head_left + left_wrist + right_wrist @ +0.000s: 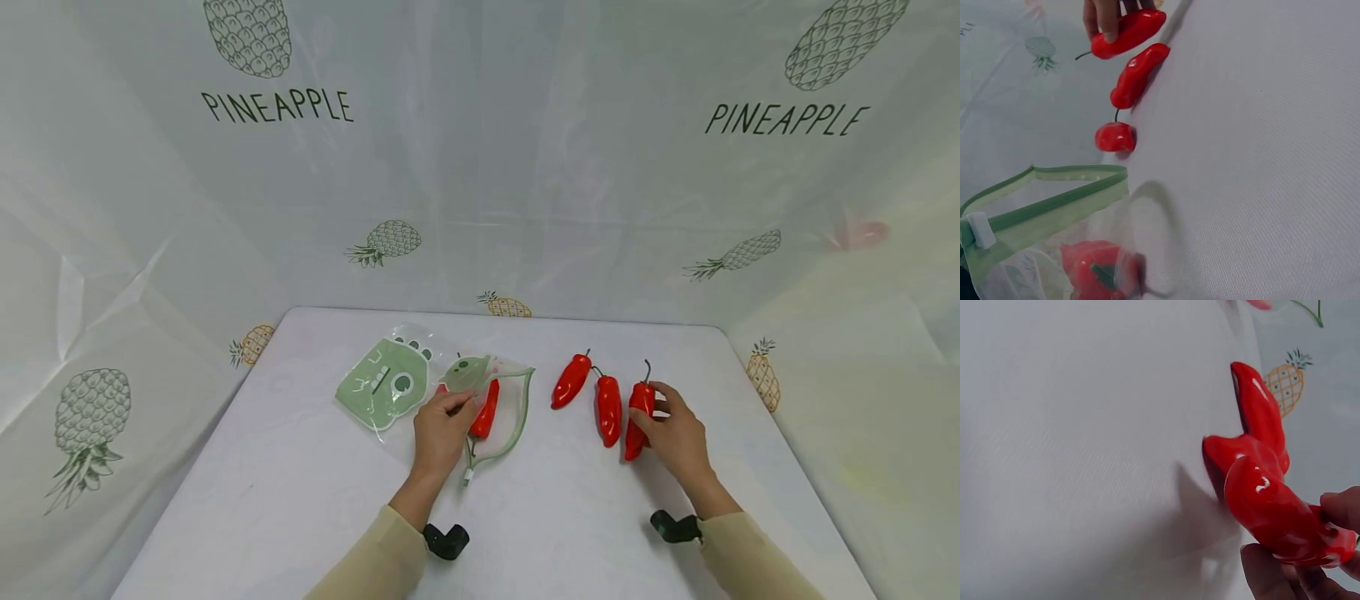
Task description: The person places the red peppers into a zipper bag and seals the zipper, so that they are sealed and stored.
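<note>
In the head view, the left hand (437,435) pinches the clear bag (397,383) on the bench (300,500), seemingly so its mouth stands apart; the right hand (681,437) grips a red pepper (642,398) beside two loose peppers (609,410); the left wrist view shows a bagged pepper (1084,262); in the right wrist view, curled fingers (1266,572) hold the stem end, leaving the tip free

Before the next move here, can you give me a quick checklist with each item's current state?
1. Right hand has a grip on a red pepper: ok.
2. Left hand pinches the clear, green-trimmed bag: ok.
3. Bag mouth parted: ok, a gap shows in the left wrist view.
4. Gripped pepper at the bag mouth: not ok, it is well to the right.
5. Number of peppers inside the bag: cannot tell; at least one pepper shows.
</note>
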Demonstrator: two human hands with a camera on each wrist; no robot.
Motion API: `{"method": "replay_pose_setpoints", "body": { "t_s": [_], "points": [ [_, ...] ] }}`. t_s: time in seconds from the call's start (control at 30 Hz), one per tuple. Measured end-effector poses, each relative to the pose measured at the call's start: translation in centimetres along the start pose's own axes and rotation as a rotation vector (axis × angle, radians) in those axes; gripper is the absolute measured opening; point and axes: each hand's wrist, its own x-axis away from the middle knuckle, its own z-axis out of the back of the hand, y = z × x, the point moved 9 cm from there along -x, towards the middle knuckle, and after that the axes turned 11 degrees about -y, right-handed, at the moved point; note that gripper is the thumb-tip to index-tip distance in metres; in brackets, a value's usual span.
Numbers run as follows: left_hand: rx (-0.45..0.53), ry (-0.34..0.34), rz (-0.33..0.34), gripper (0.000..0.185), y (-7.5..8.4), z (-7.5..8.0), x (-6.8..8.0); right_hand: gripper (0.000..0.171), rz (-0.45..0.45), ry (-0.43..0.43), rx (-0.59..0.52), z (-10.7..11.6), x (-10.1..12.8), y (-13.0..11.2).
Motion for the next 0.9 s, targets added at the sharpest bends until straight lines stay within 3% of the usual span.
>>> {"method": "replay_pose_setpoints", "body": {
  "t_s": [0.37,0.9],
  "points": [
    [-0.002,-0.004,-0.006,0.019,-0.1,-0.1,-0.1,0.077,0.034,-0.034,-0.109,-1.1,0.7,-2.2],
    [0.000,-0.007,-0.012,0.019,0.3,-0.1,-0.2,0.070,0.135,-0.101,-0.248,-4.8,1.6,-6.6]
  ]
}}
